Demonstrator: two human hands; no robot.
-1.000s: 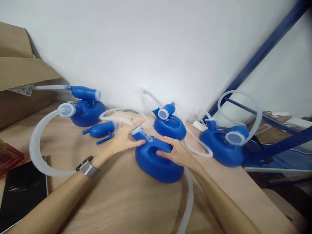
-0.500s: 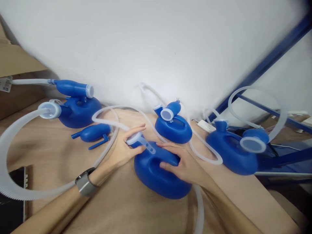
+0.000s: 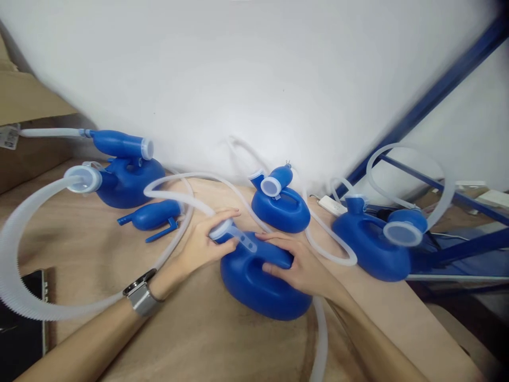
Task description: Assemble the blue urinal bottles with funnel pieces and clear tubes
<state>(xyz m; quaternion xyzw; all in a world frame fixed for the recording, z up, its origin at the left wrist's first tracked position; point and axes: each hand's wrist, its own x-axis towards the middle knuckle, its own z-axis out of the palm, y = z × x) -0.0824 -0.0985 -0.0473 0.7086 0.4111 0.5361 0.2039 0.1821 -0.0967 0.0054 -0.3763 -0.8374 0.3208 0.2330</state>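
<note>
No text legible anywhere in this view. White label (image 3: 8, 137) on the cardboard box (image 3: 34, 109) carries print (too small and blurred to read).

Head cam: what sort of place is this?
Probably a small assembly or packing bench in a workshop or stockroom. Several alike blue plastic bottles with white hoses sit on a wooden bench. The left hand and right hand hold the nearest bottle. Cardboard box left, blue steel racking right.

Silver-banded watch (image 3: 140, 296), left wrist
</note>
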